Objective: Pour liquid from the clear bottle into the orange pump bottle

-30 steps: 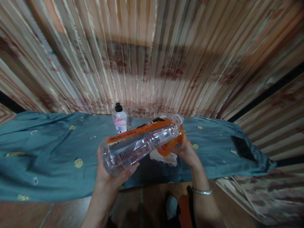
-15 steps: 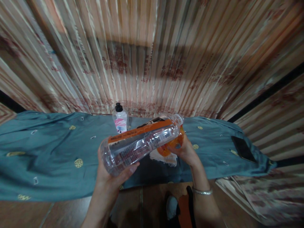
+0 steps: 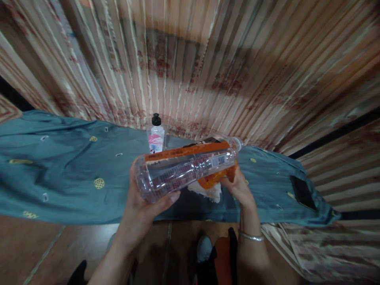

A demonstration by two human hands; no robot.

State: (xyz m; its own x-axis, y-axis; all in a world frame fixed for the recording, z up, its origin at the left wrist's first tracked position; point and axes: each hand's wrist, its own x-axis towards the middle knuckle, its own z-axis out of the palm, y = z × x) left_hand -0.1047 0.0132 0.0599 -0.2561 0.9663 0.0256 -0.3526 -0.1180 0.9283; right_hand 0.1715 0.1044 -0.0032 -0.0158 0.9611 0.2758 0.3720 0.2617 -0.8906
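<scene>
A big clear plastic bottle with an orange label lies slanted across the middle of the view, its neck up to the right. My left hand is wrapped round its base end, thumb along the near side. Behind and below the bottle's neck end, my right hand, with a silver bangle at the wrist, is closed on an orange see-through container. Most of that container is hidden by the bottle, so its kind does not show. Beneath it a white cloth lies on the table.
A squeeze bottle with a black cap and pink label stands at the table's back edge. A dark phone lies at the right end of the teal tablecloth. A pleated curtain hangs close behind the table.
The view has tilted, and the clear bottle now appears more level and slightly farther right and higher in the picture. Both hands keep their holds.
</scene>
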